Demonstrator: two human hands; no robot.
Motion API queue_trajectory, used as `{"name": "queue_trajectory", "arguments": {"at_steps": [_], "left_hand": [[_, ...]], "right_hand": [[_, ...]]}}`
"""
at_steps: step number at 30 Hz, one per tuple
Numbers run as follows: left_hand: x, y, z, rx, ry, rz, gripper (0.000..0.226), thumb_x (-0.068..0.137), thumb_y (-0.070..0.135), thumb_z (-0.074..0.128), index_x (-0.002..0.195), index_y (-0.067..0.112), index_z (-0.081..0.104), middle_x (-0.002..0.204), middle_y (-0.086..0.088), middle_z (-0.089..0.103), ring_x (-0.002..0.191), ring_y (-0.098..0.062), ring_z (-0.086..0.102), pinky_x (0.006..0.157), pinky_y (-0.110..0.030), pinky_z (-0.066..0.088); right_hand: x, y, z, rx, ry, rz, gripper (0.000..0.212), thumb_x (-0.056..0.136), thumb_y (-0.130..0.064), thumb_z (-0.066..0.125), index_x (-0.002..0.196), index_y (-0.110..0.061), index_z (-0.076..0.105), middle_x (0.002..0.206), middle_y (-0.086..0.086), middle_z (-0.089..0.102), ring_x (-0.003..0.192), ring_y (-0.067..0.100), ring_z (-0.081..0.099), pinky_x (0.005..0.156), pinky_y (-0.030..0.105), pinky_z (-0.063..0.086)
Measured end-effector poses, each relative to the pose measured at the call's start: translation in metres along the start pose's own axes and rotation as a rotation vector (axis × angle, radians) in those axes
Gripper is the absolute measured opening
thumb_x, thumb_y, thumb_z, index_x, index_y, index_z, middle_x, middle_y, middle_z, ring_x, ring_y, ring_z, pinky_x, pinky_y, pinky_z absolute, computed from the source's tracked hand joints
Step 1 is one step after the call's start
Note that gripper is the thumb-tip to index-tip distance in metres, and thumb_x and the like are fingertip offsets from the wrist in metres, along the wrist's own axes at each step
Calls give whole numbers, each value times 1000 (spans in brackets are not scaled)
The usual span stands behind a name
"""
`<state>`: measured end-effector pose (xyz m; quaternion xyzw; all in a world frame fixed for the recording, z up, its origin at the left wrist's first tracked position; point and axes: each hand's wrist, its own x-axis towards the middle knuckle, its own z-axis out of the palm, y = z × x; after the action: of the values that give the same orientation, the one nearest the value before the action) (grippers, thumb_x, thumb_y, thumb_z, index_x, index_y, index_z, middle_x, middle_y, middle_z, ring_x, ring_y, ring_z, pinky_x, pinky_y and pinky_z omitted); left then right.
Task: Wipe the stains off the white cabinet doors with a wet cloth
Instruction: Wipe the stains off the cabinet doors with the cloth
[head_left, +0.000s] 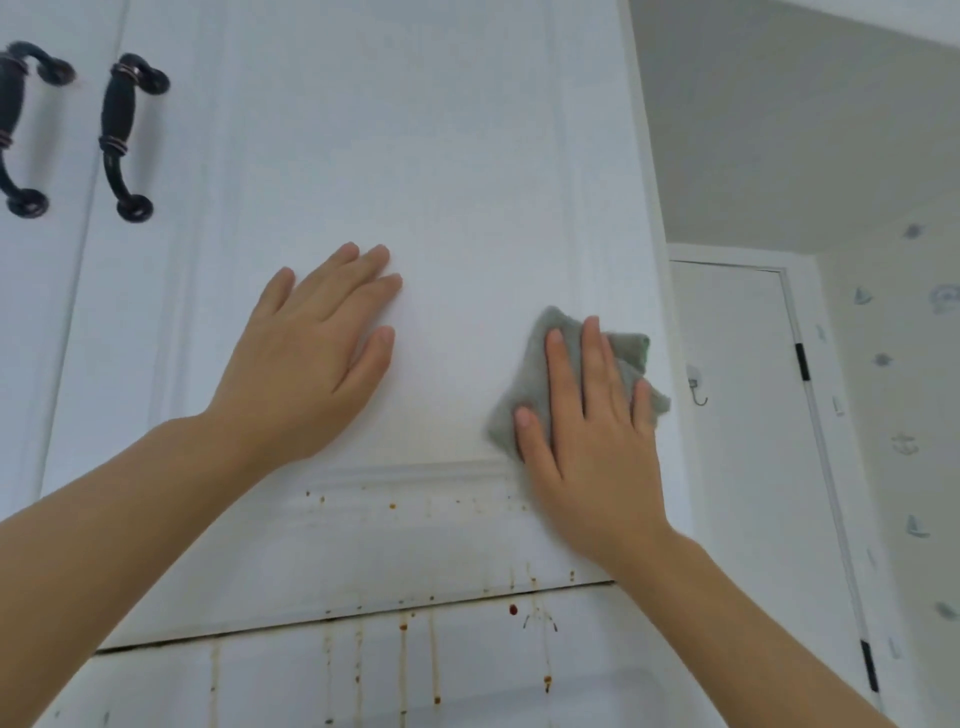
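Below both hands (311, 353), stains (434, 660) streak the cabinet (415, 130).

The cabinet door (415, 156) has a white painted finish, smooth and faintly satin, with a moulded raised border around its recessed panel. The stains (434, 660) appear as matt brown-orange drips and small reddish specks on the lower rail and on the panel below it. The cloth (524, 410) is a grey, fuzzy woven textile with a soft, matt nap and a green patch at one corner. The handles (122, 135) are dark metal with a dull black finish and coppery bands. The wall hook (696, 387) looks like bright metal on a clear plastic pad. The room door (753, 467) is smooth, matt white, with black hinges.
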<state>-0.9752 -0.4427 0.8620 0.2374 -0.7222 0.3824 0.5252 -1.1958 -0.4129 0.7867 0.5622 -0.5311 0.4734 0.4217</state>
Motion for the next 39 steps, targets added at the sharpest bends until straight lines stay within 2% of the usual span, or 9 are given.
{"name": "queue_trajectory", "arguments": {"at_steps": [3, 7, 13, 15, 19, 24, 28, 34, 39], "left_hand": [[0, 3, -1, -7, -13, -10, 62, 89, 43, 18, 138, 15, 43, 151, 3, 30, 141, -14, 20, 111, -43, 13], [1, 0, -9, -27, -18, 4, 62, 88, 44, 17, 137, 16, 43, 150, 3, 32, 141, -14, 20, 111, -42, 13], [-25, -28, -23, 0, 25, -21, 56, 91, 40, 21, 136, 16, 44, 150, 3, 32, 141, -14, 18, 110, -42, 12], [-39, -38, -23, 30, 36, -24, 53, 93, 37, 23, 137, 16, 43, 150, 3, 32, 141, -15, 18, 110, -45, 13], [-48, -43, -23, 40, 38, -30, 53, 93, 36, 23, 138, 16, 42, 150, 4, 30, 141, -15, 20, 110, -47, 14], [-43, -43, -33, -153, 75, -81, 54, 93, 39, 21, 137, 17, 44, 143, 10, 36, 137, -9, 28, 112, -46, 19], [-39, -49, -41, -214, 55, -45, 55, 95, 40, 21, 135, 14, 47, 141, 2, 43, 136, -14, 33, 108, -52, 28], [-41, -55, -42, -171, 6, -1, 55, 95, 41, 21, 135, 14, 47, 143, 3, 40, 137, -14, 31, 108, -53, 27], [-45, -46, -39, -114, 5, -47, 56, 93, 42, 19, 136, 18, 46, 147, 5, 35, 139, -10, 24, 109, -40, 17]], "right_hand": [[-33, 7, 2, -56, -60, -49, 65, 95, -56, 7, 151, -25, -6, 159, 6, -6, 146, 17, -7, 115, 38, -6], [-11, 13, -5, -65, -110, -83, 66, 90, -63, 1, 144, -32, -21, 157, 1, -18, 142, 9, -19, 113, 37, -9], [68, -20, -13, -24, -32, 107, 64, 97, -51, 15, 150, -24, -8, 158, 7, -14, 145, 21, -8, 114, 48, -3], [66, -37, -7, -31, 30, 113, 66, 95, -53, 10, 151, -21, -4, 158, 7, -10, 146, 22, -7, 114, 50, -3], [22, -79, 13, -21, 72, -143, 66, 93, -50, 16, 151, -18, 11, 158, 11, 5, 146, 23, 2, 113, 49, 1], [-26, -124, 31, 23, -13, -438, 58, 96, -44, 25, 150, -21, 21, 158, 7, 12, 146, 20, 8, 116, 47, 4], [-12, -155, 34, 61, -61, -597, 54, 93, -43, 27, 141, -23, 42, 153, 4, 30, 144, 18, 16, 116, 44, 2], [-11, -126, 30, 132, -35, -698, 46, 92, -42, 36, 133, -30, 53, 152, 0, 32, 143, 14, 22, 115, 43, 11], [-24, -50, 13, 122, -31, -607, 43, 90, -42, 45, 131, -32, 54, 152, -1, 30, 143, 12, 22, 111, 47, 22]]}}
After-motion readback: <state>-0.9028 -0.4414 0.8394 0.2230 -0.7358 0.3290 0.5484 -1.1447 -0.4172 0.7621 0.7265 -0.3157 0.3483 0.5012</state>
